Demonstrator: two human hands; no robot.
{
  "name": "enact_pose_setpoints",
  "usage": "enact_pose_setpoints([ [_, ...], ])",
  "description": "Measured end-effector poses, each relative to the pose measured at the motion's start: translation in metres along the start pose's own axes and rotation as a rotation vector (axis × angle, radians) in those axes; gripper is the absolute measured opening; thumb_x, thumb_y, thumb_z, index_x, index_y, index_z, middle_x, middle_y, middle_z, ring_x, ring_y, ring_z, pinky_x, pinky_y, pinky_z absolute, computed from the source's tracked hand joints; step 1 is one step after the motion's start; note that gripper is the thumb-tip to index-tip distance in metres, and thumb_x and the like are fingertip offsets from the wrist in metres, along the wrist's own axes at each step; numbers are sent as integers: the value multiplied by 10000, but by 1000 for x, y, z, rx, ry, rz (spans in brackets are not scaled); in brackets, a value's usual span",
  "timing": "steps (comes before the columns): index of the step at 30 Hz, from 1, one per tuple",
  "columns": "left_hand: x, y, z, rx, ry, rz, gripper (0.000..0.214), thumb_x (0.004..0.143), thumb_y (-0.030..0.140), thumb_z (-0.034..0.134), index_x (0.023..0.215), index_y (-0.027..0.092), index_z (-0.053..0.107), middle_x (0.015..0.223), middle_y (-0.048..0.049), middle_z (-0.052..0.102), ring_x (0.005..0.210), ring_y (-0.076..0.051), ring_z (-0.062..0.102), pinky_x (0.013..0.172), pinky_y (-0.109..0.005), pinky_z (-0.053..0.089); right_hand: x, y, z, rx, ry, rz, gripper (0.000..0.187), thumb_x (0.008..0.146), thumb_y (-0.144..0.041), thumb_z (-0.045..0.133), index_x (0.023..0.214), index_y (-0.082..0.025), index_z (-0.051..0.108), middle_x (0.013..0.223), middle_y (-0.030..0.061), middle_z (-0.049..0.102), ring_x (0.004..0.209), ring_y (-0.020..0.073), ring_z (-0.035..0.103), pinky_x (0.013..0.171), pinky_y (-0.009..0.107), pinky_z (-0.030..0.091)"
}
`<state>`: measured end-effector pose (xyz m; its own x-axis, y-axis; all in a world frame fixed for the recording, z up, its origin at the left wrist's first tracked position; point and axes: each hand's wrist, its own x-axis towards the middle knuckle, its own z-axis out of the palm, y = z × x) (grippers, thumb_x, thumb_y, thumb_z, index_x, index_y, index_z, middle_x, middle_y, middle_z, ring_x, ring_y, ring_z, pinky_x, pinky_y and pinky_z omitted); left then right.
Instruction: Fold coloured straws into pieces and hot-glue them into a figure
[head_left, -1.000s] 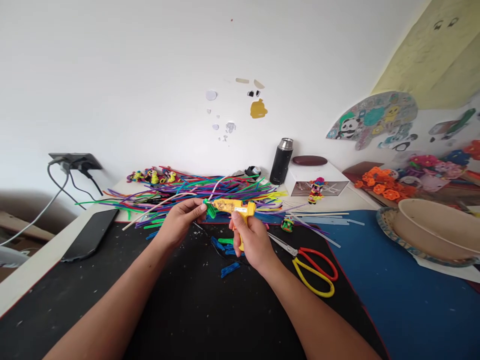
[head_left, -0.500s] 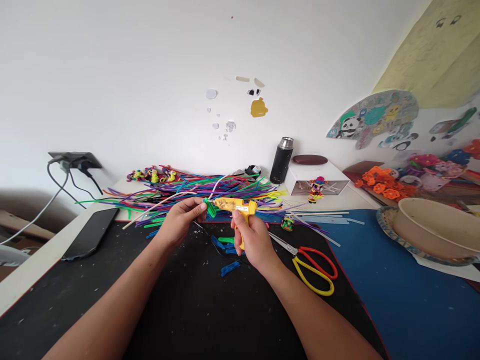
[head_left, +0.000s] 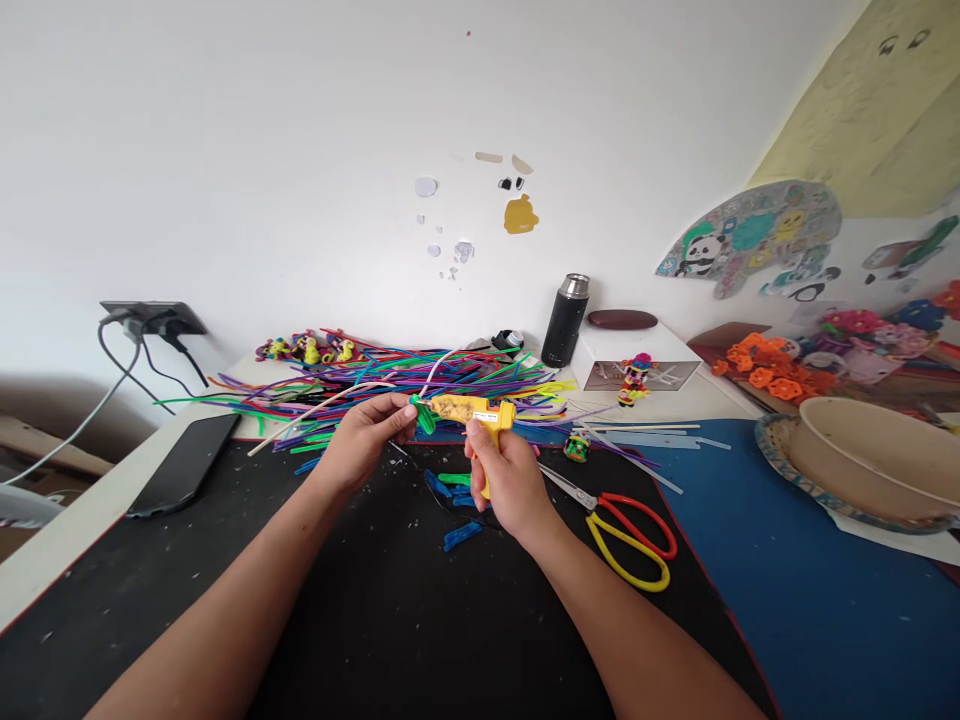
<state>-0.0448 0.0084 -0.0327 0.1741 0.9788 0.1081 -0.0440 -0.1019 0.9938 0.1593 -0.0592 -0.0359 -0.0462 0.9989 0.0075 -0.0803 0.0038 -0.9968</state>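
My left hand point(head_left: 369, 440) pinches a small folded bundle of green pipe cleaner point(head_left: 424, 416) between thumb and fingers. In my right hand point(head_left: 511, 480) is a yellow glue gun point(head_left: 461, 408), its nozzle pointing left at the green bundle; whether the tip touches it I cannot tell. A pale stem rises behind the bundle, but I cannot make out whether it is joined to it. Below my hands, several short blue pipe cleaner pieces point(head_left: 462, 536) and a green piece point(head_left: 453, 479) lie on the black mat point(head_left: 390, 610).
A heap of colourful pipe cleaners point(head_left: 360, 375) spreads along the wall. Scissors point(head_left: 626, 530) with red and yellow handles lie right of my hand. A black bottle point(head_left: 565, 325), white box point(head_left: 637, 350), phone point(head_left: 184, 465), bowl point(head_left: 877, 450) and small figure point(head_left: 636, 378) stand or lie around.
The whole view has shifted very slightly to the right. Both hands, the green bundle and the glue gun keep practically the same pose.
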Motion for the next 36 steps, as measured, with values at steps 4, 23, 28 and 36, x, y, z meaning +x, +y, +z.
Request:
enact_pose_setpoints([
  [4,0,-1,-1,-3,-2,1,386,749,542,889,737,192,725,651,-15,626,627,-161,512,634,-297,396,0,-1,1,12,3,11,626,888,-836,563,739,-228,539,419,-72,474,310,114,462,375,242,347],
  [23,1,-2,-4,-56,-4,22,398,741,540,911,755,183,736,638,-6,621,618,-140,501,629,-278,393,-1,-3,2,19,17,11,656,860,-862,576,711,-225,530,402,-75,460,298,104,450,367,232,347],
  [28,2,-5,-5,-68,3,28,378,754,517,907,770,181,735,633,-4,627,607,-137,502,612,-271,390,-2,-1,3,9,14,14,653,870,-858,563,710,-225,527,406,-73,466,300,101,450,367,227,344],
  [36,2,-5,-6,-84,6,43,366,752,498,914,771,175,744,633,-10,638,609,-142,521,609,-272,416,0,0,0,19,24,22,623,888,-826,572,729,-225,530,415,-79,469,303,102,458,367,225,346],
])
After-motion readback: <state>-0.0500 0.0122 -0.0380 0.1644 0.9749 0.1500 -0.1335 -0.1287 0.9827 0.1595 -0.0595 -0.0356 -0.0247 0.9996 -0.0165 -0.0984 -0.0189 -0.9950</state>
